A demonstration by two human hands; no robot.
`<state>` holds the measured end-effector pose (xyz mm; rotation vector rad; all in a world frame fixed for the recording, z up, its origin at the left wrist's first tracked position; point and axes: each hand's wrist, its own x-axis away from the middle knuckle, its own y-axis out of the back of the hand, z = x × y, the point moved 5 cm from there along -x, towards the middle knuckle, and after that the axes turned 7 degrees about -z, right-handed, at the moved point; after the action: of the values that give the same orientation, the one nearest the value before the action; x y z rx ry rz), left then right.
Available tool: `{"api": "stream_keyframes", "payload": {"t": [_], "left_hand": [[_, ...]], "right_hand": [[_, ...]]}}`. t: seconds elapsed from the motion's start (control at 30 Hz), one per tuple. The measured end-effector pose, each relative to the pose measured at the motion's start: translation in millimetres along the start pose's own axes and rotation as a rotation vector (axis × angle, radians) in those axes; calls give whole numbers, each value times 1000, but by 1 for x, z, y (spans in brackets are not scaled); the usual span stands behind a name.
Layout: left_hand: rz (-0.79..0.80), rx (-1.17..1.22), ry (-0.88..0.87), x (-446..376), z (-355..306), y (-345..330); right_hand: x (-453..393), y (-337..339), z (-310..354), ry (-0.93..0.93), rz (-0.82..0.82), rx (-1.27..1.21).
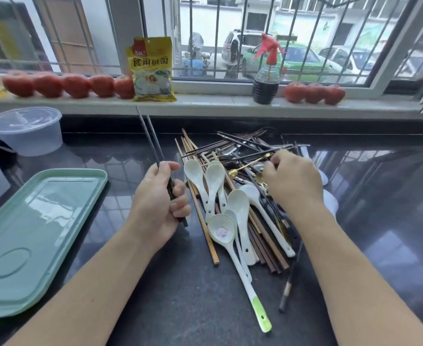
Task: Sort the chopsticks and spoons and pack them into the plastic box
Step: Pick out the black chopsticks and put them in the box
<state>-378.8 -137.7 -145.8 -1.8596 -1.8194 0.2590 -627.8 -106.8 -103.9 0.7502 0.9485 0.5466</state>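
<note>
The left hand [159, 196] has its fingers curled round a pair of long dark chopsticks [148, 136], gripped near their thick ends so the thin tips point far, toward the windowsill. The right hand [291, 179] reaches into the mixed heap of utensils [240, 176], its fingertips bent down among dark chopsticks and a slim gold-coloured metal spoon [249, 166]; whether they already pinch something cannot be told. Around that hand lie white ceramic soup spoons [214, 182], pale and brown wooden chopsticks [205, 231] and, nearest, a long white spoon with a green-tipped handle [240, 265].

The step in hand looks like gathering matching dark chopsticks, with most of the sorting undone. The next move probably calls for drawing one stick free without dragging its tangled neighbours.

The round clear plastic box [28, 132] stands far left, apparently holding no utensils. The pale green plastic tray [34, 233] at near left is bare.
</note>
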Motion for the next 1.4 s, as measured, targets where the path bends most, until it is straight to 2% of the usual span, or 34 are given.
{"api": "stream_keyframes", "payload": {"t": [0.1, 0.27, 0.33, 0.4, 0.47, 0.53, 0.7, 0.77, 0.93, 0.97, 1.03, 1.07, 1.1, 1.17, 1.27, 1.4], "left_hand": [[27, 7, 43, 2, 2, -1], [52, 21, 87, 4, 2, -4], [61, 51, 98, 5, 2, -4], [74, 65, 98, 5, 1, -6], [63, 49, 96, 6, 2, -9], [56, 63, 97, 7, 2, -10], [172, 124, 115, 12, 7, -17], [159, 153, 127, 12, 11, -18], [38, 189, 82, 5, 12, -8], [3, 167, 58, 4, 10, -6], [-55, 135, 37, 2, 8, -3], [-68, 119, 32, 3, 8, -1], [-67, 109, 27, 3, 6, -1], [-40, 102, 24, 5, 5, -2], [11, 84, 45, 7, 6, -5], [54, 45, 61, 7, 8, -8]], "right_hand": [[9, -26, -8, -29, 224, 117], [5, -12, -1, -128, 251, -18], [2, 12, 1, -229, 268, -262], [10, 30, 15, -331, 419, -681], [19, 40, 29, -281, 548, -918], [29, 41, 44, -145, 597, -958], [66, 11, 84, 209, 448, -733], [80, -6, 97, 308, 424, -633], [79, -6, 96, 425, 528, -464], [70, 0, 86, 391, 510, -458], [37, 15, 53, 223, 351, -380], [21, 21, 32, 133, 284, -282], [9, 25, 12, 58, 284, -171], [4, 20, -14, -29, 439, 8], [17, 0, -20, -30, 677, 114], [15, -3, -18, 21, 706, 194]]}}
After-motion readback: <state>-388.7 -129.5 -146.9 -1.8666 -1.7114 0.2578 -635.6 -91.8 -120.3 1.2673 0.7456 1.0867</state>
